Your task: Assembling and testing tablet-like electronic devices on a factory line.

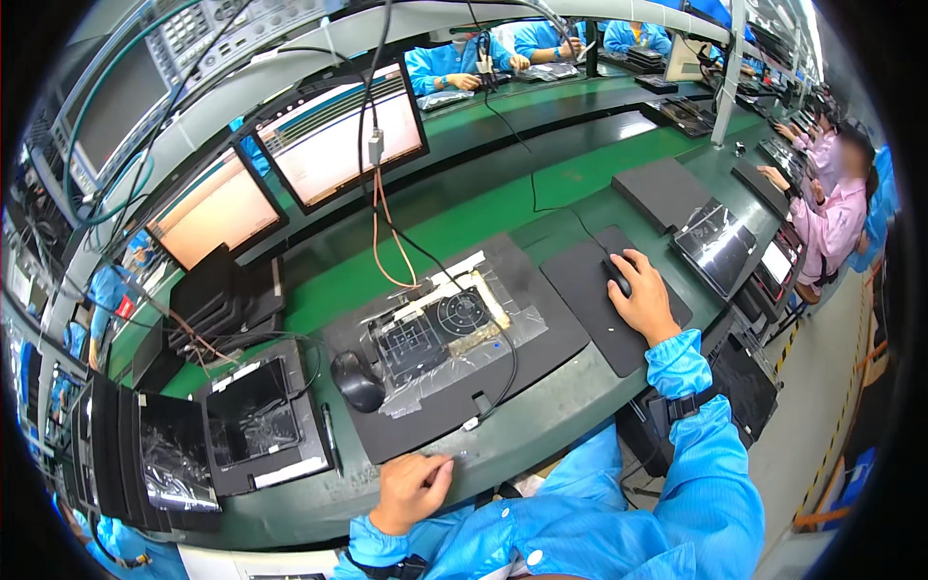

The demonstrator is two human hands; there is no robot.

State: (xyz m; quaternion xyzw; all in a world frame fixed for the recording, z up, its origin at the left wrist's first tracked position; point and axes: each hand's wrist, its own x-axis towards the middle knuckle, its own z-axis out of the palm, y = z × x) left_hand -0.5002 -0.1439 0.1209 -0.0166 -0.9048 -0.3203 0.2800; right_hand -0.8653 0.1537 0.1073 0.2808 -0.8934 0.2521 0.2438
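My right hand [646,298] lies over a black computer mouse [617,278], fingers wrapped around it, on a dark mouse pad [623,348]. At the near table edge rests my left hand [414,486], fingers curled in, with nothing visible in them. Just beyond it is a dark mat [440,430]. Taped onto the mat is a panel with black test charts [411,346], and a cable lies across it. A second black mouse [358,381] sits at the panel's left, apart from both hands. A pen [331,440] lies left of the mat.
Two lit monitors [338,135] stand behind, with cables hanging before them. At left are a film-covered tablet-like panel [251,411] and dark stacked trays [217,300]. A grey box [662,193] and a glossy panel [715,246] lie right. Co-workers [831,208] sit along the line.
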